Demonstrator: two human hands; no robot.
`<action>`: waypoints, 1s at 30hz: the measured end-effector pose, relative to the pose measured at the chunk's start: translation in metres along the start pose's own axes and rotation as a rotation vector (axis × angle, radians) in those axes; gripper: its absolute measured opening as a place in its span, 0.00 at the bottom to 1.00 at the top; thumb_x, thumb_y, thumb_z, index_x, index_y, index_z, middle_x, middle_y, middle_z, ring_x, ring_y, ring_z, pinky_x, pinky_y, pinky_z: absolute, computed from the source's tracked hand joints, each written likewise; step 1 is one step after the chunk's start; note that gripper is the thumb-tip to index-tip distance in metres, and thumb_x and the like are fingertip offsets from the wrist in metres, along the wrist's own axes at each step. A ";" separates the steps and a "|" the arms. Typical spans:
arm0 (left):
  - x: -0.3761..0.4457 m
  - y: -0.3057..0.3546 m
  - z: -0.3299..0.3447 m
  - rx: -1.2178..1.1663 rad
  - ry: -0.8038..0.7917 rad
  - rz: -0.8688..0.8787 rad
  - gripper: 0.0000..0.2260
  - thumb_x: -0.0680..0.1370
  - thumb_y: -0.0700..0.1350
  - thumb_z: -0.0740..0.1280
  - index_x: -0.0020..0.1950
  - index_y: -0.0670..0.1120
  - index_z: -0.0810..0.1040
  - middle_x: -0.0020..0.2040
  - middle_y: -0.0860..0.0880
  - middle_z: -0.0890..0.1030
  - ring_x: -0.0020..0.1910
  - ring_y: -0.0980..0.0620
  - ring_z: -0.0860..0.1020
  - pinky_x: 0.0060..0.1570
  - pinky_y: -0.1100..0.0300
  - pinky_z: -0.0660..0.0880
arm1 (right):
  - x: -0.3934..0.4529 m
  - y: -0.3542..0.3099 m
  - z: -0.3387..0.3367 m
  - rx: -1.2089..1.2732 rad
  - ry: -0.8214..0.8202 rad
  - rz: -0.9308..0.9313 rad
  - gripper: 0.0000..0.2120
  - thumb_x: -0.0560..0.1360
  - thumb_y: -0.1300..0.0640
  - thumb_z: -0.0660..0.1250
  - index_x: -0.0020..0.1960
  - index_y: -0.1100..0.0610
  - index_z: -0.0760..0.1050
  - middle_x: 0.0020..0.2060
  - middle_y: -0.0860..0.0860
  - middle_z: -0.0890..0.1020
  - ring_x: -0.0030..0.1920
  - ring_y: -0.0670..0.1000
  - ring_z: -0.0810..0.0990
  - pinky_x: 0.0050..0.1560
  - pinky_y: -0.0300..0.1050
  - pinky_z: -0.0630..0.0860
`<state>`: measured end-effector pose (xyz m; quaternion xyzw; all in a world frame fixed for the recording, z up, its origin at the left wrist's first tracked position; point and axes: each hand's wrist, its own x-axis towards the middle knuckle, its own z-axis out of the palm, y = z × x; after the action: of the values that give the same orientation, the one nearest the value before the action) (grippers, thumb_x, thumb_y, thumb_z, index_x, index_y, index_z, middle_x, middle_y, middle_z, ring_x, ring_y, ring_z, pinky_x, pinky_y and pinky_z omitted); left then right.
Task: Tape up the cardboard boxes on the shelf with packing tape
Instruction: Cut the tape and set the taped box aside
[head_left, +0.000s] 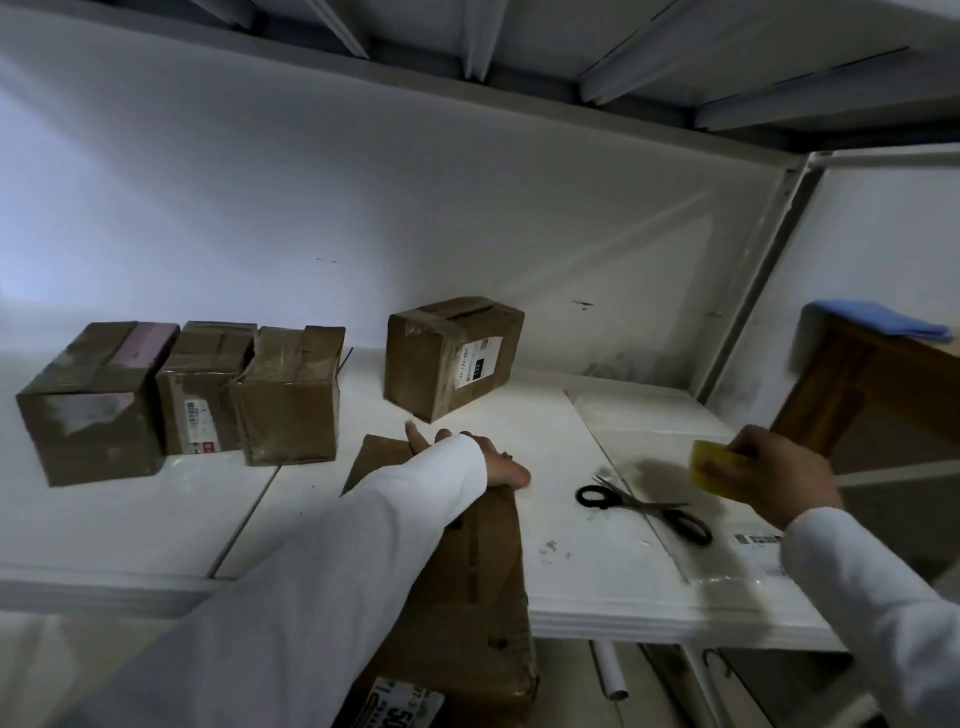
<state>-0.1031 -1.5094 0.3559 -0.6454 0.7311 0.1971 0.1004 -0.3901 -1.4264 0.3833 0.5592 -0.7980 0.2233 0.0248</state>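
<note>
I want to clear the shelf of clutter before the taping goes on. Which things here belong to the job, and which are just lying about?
Job: tape roll in right hand; near box under left hand; four boxes behind; scissors.
Lying about: blue cloth; wooden piece beneath it.

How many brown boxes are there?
5: three side by side at left, one alone farther back, one under the left hand. More may be out of view.

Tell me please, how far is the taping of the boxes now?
Done, it seems: the four boxes at the back show tape on their tops. In hand: the left hand rests on the near box, and the right hand holds the tape roll. Left: taping this box; no fresh tape is visible on it.
</note>
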 end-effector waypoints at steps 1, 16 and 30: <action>0.000 0.004 -0.002 0.012 -0.032 -0.045 0.34 0.73 0.65 0.58 0.76 0.52 0.59 0.75 0.45 0.59 0.76 0.40 0.50 0.67 0.30 0.39 | -0.004 -0.007 0.006 -0.078 0.021 0.004 0.16 0.70 0.40 0.69 0.45 0.53 0.73 0.42 0.55 0.80 0.45 0.59 0.78 0.46 0.47 0.73; -0.008 0.020 0.021 -0.013 0.238 -0.082 0.24 0.80 0.56 0.45 0.74 0.50 0.61 0.72 0.46 0.64 0.75 0.44 0.54 0.68 0.35 0.36 | -0.041 -0.122 0.069 -0.025 -0.208 -0.160 0.26 0.80 0.40 0.50 0.65 0.58 0.70 0.63 0.58 0.73 0.62 0.58 0.72 0.62 0.49 0.68; -0.028 -0.017 -0.004 -1.210 0.089 0.192 0.22 0.81 0.56 0.56 0.71 0.46 0.67 0.69 0.47 0.71 0.71 0.46 0.66 0.72 0.53 0.58 | -0.061 -0.136 0.137 0.878 -0.885 0.097 0.48 0.62 0.18 0.47 0.74 0.42 0.59 0.74 0.49 0.61 0.75 0.54 0.56 0.75 0.54 0.52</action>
<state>-0.0816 -1.4871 0.3676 -0.5268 0.5479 0.5581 -0.3328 -0.2154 -1.4624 0.2874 0.5200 -0.5908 0.2786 -0.5504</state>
